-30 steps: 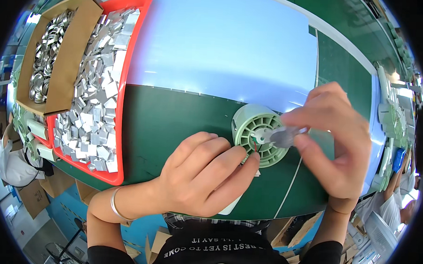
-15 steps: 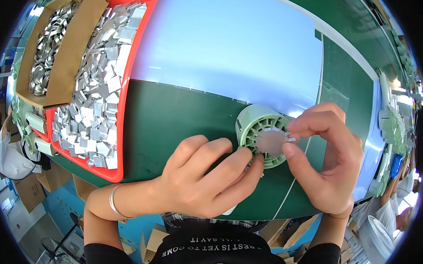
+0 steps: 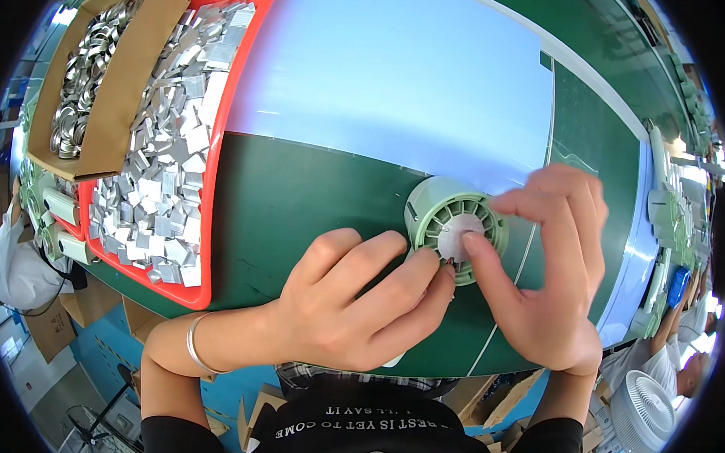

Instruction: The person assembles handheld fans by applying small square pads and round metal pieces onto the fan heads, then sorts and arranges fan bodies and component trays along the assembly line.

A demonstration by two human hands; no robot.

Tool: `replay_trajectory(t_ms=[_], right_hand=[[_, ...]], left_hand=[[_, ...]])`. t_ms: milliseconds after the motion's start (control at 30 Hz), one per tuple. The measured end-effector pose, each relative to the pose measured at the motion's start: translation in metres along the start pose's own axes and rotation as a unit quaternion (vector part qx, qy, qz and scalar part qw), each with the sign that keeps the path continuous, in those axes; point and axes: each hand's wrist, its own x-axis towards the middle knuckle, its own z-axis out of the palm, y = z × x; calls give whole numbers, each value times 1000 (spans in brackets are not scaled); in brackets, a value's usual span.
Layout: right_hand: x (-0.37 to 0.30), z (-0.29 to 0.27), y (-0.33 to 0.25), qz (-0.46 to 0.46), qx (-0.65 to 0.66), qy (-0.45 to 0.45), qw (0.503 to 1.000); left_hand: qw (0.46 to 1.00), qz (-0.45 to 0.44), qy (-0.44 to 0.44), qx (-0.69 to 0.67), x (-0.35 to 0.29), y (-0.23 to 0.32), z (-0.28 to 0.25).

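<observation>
Fingers of the left hand [image 3: 360, 306] about where they were half a second ago, at the near-left rim of the round green housing [image 3: 463, 204]. Grey disc [image 3: 451, 234] has changed: then pinched at its right edge by the right hand [image 3: 551, 301], now over the middle of the ribbed face, pinch released, thumb on it. Fully seated or not: can't tell.

Pose: left comes in low from the left, knuckles up, fingers curled close together; gripping the rim or only bracing it, can't tell. Right stands off the housing's right side, index parted from thumb and arched near the upper right rim, other fingers loosely bent.

Edges: red tray [image 3: 212, 221] wall bounds the left; green tabletop [image 3: 300, 192] gives room from there to the left hand. Pale blue sheet [image 3: 400, 76] lies just beyond the housing. White line [image 3: 483, 349] runs just right of it, under the right hand.
</observation>
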Motion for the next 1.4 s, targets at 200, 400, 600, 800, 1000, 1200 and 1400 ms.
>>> replay_trajectory(t_ms=[200, 400, 600, 800, 1000, 1200, 1400], right_hand=[[4, 14, 14, 50, 165, -23, 985], [4, 17, 18, 71, 258, -52, 962], [4, 18, 19, 84, 314, -51, 944], [3, 20, 21, 80, 322, -55, 942], [4, 20, 22, 91, 344, -66, 932], [5, 20, 24, 83, 346, -64, 932], [6, 17, 24, 81, 350, -71, 931]], left_hand=[[1000, 2, -22, 8, 0, -1, -2], [1000, 0, -31, 4, 0, 0, -4], [999, -1, -46, -5, 1, -2, -6], [999, 3, -46, -8, 1, -2, -5], [998, -5, -56, -5, 1, -1, -6], [998, 1, -59, -6, 2, -3, -6], [998, 4, -61, -7, 3, -3, -7]])
